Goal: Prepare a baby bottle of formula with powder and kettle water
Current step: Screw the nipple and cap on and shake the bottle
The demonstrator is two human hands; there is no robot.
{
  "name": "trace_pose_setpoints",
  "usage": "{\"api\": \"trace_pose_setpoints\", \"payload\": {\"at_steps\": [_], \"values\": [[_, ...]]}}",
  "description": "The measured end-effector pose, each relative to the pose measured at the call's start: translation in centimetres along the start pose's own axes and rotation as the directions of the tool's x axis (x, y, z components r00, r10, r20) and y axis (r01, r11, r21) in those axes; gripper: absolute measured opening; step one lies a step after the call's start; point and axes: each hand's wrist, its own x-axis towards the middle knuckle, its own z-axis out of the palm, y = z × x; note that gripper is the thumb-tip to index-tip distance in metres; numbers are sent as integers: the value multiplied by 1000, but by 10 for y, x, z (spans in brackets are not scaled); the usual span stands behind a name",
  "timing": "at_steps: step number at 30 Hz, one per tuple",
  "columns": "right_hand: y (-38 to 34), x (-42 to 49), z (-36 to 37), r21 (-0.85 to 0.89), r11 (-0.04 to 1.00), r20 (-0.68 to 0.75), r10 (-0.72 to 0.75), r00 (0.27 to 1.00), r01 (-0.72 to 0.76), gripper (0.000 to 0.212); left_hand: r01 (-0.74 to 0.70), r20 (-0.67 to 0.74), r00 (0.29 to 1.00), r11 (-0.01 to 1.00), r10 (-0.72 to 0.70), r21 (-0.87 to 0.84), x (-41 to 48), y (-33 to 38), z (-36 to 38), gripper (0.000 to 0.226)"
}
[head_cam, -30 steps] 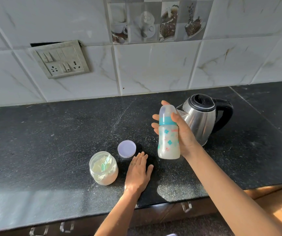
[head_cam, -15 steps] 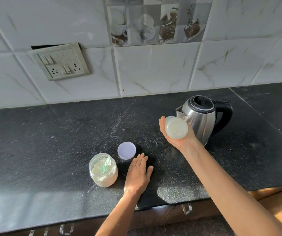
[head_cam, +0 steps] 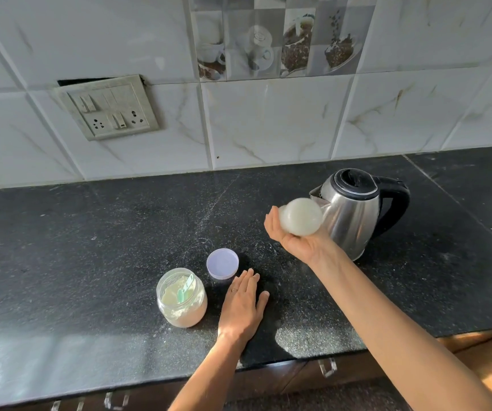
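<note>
Baby bottle, milky, base toward camera, gripped in right hand above countertop, fingers curled round it; kettle at its 3 o'clock. Left hand flat on countertop, fingers together, thumb apart; powder jar at its 9 o'clock, lid at 11.

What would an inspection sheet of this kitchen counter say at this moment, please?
Surface: black stone counter, pale specks scattered across it, sunlit at the front edge.
Job's things: baby bottle with milky contents, tipped base toward the camera; open powder jar with green scoop inside; purple lid beside the jar; steel kettle, lid down.
Clutter: nothing seen.
Grippers: right hand holds the bottle above the counter, in front of the kettle; left hand lies flat on the counter beside the jar.
Cables: nothing seen.
Surroundings: tiled wall with switch panel; drawer handles below the counter.
</note>
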Motion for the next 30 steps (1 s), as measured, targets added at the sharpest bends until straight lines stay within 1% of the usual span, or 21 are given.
{"api": "trace_pose_setpoints", "payload": {"at_steps": [3,4,6,8,10,12,13,14,15,16,18,20,21,22,23,24,25,26,27,29,30], "values": [[1,4,-4,-66,998,79,25,997,-20,46,-4,0,1000,1000,4,-1,1,0,-1,69],[-2,6,-7,-140,989,139,58,989,-38,49,-4,0,1000,1000,4,-1,1,0,-1,69],[-7,9,-11,-329,942,296,177,939,-74,53,-2,-4,1000,1000,2,-6,1,-1,-1,67],[-10,10,-14,-389,919,389,220,894,-56,49,-7,-6,1000,1000,7,-11,1,-1,-1,65],[-9,14,-15,-307,949,324,180,929,-77,50,-8,-7,1000,1000,8,-12,1,-1,-1,65],[-14,20,-26,-175,984,224,47,973,-7,54,-8,-10,1000,1000,8,-14,1,0,-2,64],[-16,23,-30,-172,984,265,83,961,-38,55,-11,-10,1000,1000,11,-18,1,-1,-2,64],[-13,21,-27,-224,968,293,176,940,-111,55,-11,-8,1000,1000,11,-23,1,-1,-2,64],[-9,16,-26,-335,933,303,239,923,-132,54,-9,-9,1000,1000,9,-28,1,-1,-2,64],[-10,15,-26,-412,906,324,245,914,-97,51,-9,-10,1000,1000,8,-30,0,-1,-2,64],[-8,11,-22,-434,898,387,264,883,-78,54,-13,-13,1000,1000,13,-24,1,-1,-2,64],[-8,11,-26,-326,935,389,269,881,-141,63,-14,-12,1000,1000,14,-22,1,-1,-2,64],[-9,11,-28,-295,936,424,307,852,-191,62,-13,-10,1000,1000,13,-22,1,-1,-2,64],[-7,11,-24,-319,926,464,338,819,-202,58,-13,-9,1000,1000,12,-25,1,0,-2,64],[-6,9,-22,-396,908,475,333,814,-140,54,-14,-10,1000,999,14,-29,1,0,-2,63],[-7,11,-24,-407,910,498,297,814,-83,51,-15,-11,1000,999,15,-30,1,0,-2,63],[-9,10,-23,-411,908,491,291,821,-76,49,-17,-12,1000,999,17,-28,1,-1,-2,62],[-6,8,-18,-421,904,522,307,796,-72,49,-18,-12,1000,1000,18,-25,1,-1,-1,62],[-4,6,-17,-378,919,533,312,786,-108,50,-19,-14,1000,1000,18,-24,1,-1,-2,62],[-7,9,-23,-266,942,489,315,814,-205,54,-18,-16,1000,999,17,-28,1,-1,-2,60],[-7,11,-23,-267,940,491,321,810,-211,53,-18,-16,1000,999,18,-29,1,-1,-2,60]]}}
